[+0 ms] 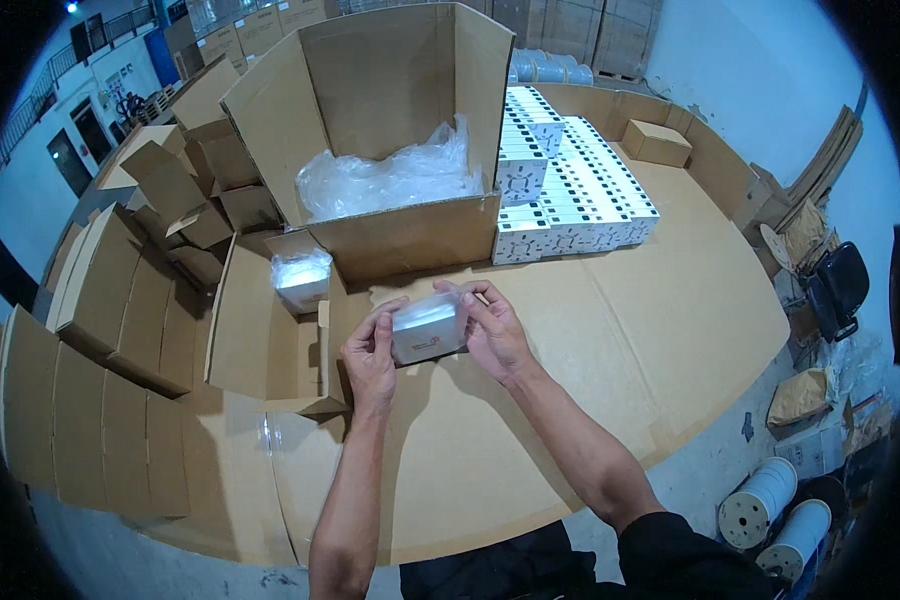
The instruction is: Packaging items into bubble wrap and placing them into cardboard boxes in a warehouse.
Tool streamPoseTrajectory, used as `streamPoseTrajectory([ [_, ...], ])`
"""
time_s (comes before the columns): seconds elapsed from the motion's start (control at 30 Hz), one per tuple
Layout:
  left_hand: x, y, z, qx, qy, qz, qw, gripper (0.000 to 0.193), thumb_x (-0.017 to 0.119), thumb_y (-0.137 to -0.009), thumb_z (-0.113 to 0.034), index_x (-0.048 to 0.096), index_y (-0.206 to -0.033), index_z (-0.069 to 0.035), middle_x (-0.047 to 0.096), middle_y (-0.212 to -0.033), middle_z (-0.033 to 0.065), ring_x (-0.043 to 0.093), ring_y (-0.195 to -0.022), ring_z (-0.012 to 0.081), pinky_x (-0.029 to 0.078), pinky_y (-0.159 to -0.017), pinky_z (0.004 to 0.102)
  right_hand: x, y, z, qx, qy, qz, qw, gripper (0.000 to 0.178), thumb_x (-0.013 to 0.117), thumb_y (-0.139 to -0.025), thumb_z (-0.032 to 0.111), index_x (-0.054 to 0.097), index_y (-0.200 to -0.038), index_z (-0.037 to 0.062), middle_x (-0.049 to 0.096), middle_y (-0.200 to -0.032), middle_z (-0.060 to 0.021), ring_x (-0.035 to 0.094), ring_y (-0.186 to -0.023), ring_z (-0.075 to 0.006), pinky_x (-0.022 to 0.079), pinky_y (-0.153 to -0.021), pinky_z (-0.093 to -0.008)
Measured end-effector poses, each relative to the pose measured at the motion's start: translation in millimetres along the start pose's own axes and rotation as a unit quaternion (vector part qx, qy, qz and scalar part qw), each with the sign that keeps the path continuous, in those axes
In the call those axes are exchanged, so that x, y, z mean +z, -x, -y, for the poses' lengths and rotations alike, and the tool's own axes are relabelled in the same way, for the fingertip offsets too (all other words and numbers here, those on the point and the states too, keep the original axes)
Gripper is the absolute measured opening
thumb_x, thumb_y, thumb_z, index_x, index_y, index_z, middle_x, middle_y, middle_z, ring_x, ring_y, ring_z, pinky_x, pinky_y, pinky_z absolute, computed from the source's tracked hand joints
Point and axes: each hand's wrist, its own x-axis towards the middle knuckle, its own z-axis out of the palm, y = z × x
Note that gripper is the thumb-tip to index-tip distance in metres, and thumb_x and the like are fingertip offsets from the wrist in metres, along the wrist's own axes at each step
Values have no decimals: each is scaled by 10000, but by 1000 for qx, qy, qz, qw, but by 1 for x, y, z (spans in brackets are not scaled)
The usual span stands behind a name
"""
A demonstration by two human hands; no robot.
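Between my hands is a small white box in a clear plastic bag [427, 330], held just above the cardboard-covered table. My left hand [372, 358] grips its left side, thumb on the face toward me. The fingers of my right hand [492, 335] pinch the bag's plastic at the right end. Just left of my left hand stands an open cardboard carton [242, 345], with another plastic-wrapped white box [302, 278] at its far end. Behind my hands, a large open carton [400, 240] holds crumpled clear plastic bags [390, 185].
White printed boxes [580, 190] are stacked in rows right of the large carton. Closed brown cartons [120, 300] line the left side, with open ones [175, 185] behind. A small brown box [656, 143] sits at the far right. White cable spools [760, 502] stand on the floor.
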Motion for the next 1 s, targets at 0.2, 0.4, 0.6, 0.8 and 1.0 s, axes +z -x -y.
streamPoseTrajectory([
  [0.2, 12, 5, -17, -29, 24, 17, 999, 246, 737, -938, -114, 703, -1157, -8, 713, -1135, 93, 639, -1035, 137, 504, -923, 296, 16, 8, 19, -27, 216, 44, 975, 363, 671, -962, 55, 547, -1303, 67, 613, -1363, -136, 615, -1178, -207, 514, -1013, -358],
  [0.4, -12, 1, -3, -79, -49, 83, 992, 190, 740, -927, -81, 717, -1100, -6, 721, -1125, 95, 648, -1010, 137, 508, -908, 289, 9, 9, 20, 22, 328, 70, 942, 286, 713, -929, 48, 638, -1200, -5, 677, -1223, -107, 632, -1097, -167, 524, -963, -329],
  [0.6, -17, 2, -8, -72, -37, 87, 993, 86, 719, -940, -65, 723, -1005, -10, 731, -1082, 85, 650, -972, 128, 509, -884, 288, 5, 10, 30, 2, 382, 85, 920, 115, 699, -942, 45, 678, -1042, -8, 693, -1162, -108, 629, -995, -133, 525, -897, -299],
  [0.8, -7, 4, 7, -79, 22, -19, 996, 141, 747, -930, -105, 627, -891, -41, 720, -1015, 91, 630, -893, 101, 507, -833, 264, 1, 8, 13, -58, 337, 42, 939, 102, 669, -973, 80, 625, -1025, 4, 703, -1043, -100, 623, -909, -109, 522, -816, -272],
  [1.0, -2, 5, 13, -77, 52, -66, 993, 211, 755, -936, -178, 571, -892, -85, 642, -858, 8, 560, -773, 53, 469, -632, 221, 19, 12, 11, -80, 309, -30, 947, 287, 600, -1003, 60, 529, -1278, 17, 690, -1089, -102, 634, -982, -125, 516, -845, -279],
])
